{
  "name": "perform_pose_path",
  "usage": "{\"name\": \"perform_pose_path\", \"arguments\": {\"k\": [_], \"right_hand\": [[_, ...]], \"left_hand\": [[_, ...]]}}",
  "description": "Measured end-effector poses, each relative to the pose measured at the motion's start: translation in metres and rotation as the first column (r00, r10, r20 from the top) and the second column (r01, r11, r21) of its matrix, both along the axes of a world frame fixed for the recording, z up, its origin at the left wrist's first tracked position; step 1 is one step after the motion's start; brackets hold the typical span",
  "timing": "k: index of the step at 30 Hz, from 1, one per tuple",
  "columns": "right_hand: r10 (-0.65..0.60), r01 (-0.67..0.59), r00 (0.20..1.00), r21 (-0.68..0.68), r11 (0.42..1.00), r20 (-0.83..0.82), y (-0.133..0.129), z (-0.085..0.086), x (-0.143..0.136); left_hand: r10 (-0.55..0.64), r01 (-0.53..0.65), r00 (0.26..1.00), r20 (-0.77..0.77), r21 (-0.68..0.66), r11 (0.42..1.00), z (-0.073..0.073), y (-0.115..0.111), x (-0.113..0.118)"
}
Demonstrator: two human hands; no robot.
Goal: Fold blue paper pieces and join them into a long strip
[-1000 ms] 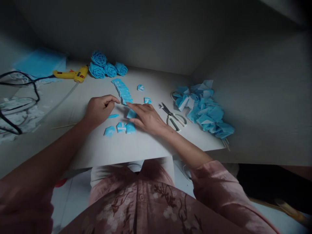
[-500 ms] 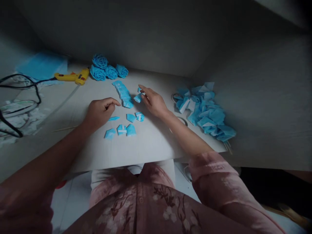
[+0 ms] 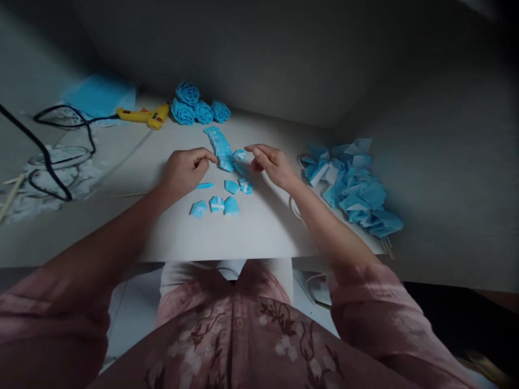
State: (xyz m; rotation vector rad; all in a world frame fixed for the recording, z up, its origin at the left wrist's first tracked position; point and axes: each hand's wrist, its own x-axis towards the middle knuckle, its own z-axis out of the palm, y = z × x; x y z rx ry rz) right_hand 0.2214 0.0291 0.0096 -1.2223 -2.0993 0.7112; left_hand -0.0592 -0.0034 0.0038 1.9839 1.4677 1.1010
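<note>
Four rolled blue rosettes (image 3: 203,112) stand clustered at the back of a pale desk (image 3: 243,237), three in a row with one set behind. Nearer the wearer, a strip of overlapping blue pieces (image 3: 220,147) lies at a slant between the two hands. The left hand (image 3: 187,168) is curled, its index finger and thumb drawn together just beside the strip's near end; whether anything is pinched between them cannot be told. The right hand (image 3: 272,162) is half bent, its index finger reaching to the edge of a folded blue piece (image 3: 239,155) at the right of the strip; a firm grip cannot be made out. Below the hands, two folded pieces (image 3: 231,187) lie side by side, the right one banded in white, with a narrow blue sliver (image 3: 205,186) to their left. Nearest the desk's front edge is a row of three folded pieces (image 3: 217,204), the middle one white-banded. At upper left, a yellow glue gun (image 3: 143,116) rests beside the rosettes, a black cable (image 3: 25,131) looping away from it, with blue sheets (image 3: 99,97) behind. At right lies a heap of crumpled blue material (image 3: 352,181), thin sticks (image 3: 388,247) protruding from its near end. A pale loop-shaped handle (image 3: 295,208) shows beside the right forearm (image 3: 332,224).
</note>
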Motion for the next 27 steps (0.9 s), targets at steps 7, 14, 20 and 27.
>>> {"name": "perform_pose_path", "arguments": {"k": [7,14,20,27], "right_hand": [[-0.086,0.079,0.995,0.125,0.989,0.053,0.016,-0.005,0.001],[-0.113,0.114,0.99,0.001,0.994,0.087,0.081,-0.043,-0.021],[-0.071,0.071,0.997,0.001,0.997,0.012,0.038,-0.042,-0.014],[0.011,-0.017,0.998,-0.087,0.996,-0.061,-0.045,-0.019,-0.008]], "left_hand": [[0.017,-0.017,1.0,0.003,-0.005,1.0,-0.008,0.009,-0.005],[0.091,-0.09,0.996,0.017,-0.013,0.996,-0.005,0.014,-0.012],[0.09,-0.09,0.996,0.026,-0.019,0.996,-0.006,0.012,-0.008],[0.056,-0.056,0.998,0.039,-0.008,0.998,-0.012,0.015,-0.007]]}}
